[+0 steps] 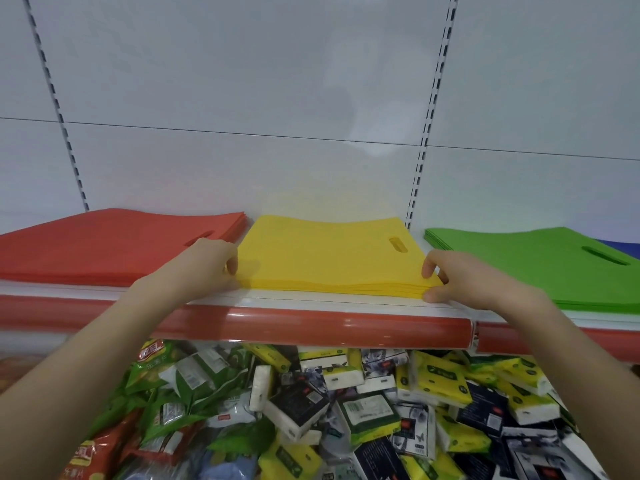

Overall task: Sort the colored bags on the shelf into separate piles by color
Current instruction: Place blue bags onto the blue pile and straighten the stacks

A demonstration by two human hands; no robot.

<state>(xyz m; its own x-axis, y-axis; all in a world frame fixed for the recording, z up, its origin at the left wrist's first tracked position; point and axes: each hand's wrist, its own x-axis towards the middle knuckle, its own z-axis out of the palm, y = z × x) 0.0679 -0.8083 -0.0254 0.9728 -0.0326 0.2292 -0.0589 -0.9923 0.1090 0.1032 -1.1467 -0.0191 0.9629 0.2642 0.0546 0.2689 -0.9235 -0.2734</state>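
Leftmost, the red pile [114, 247] lay flat on the shelf [311, 304]. Next, the left hand [211, 261] gripped the left edge of the yellow pile [329, 258], fingers curled against it. The yellow pile sat at the shelf's front, just beside the red pile. The right hand [453, 278] pinched its front right corner, thumb on top. Further right, apart, lay the green pile [540, 268], with a blue bag [620, 245] behind it. Tissue packs [433, 393] lay below the shelf.
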